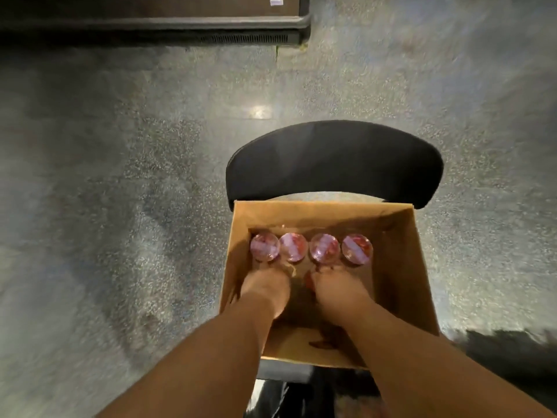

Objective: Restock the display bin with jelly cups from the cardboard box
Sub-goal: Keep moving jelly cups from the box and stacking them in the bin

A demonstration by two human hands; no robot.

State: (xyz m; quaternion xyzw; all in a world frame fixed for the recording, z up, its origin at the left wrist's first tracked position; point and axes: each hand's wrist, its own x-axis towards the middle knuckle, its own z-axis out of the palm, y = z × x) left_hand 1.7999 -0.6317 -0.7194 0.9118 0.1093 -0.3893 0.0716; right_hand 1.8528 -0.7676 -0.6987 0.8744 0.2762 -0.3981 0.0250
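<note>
While the open brown cardboard box (401, 267) rests on a black curved-back chair (331, 161), four clear jelly cups with pink-red foil lids (310, 248) line its 12 o'clock wall. Lid print is illegible. Left hand (265, 286) and right hand (334, 286) reach inside at 6 o'clock; their grip cannot be determined.

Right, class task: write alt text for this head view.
Both hands, left hand and right hand, reach into an open cardboard box holding a row of four jelly cups. The box sits on a black chair on speckled floor.
</note>
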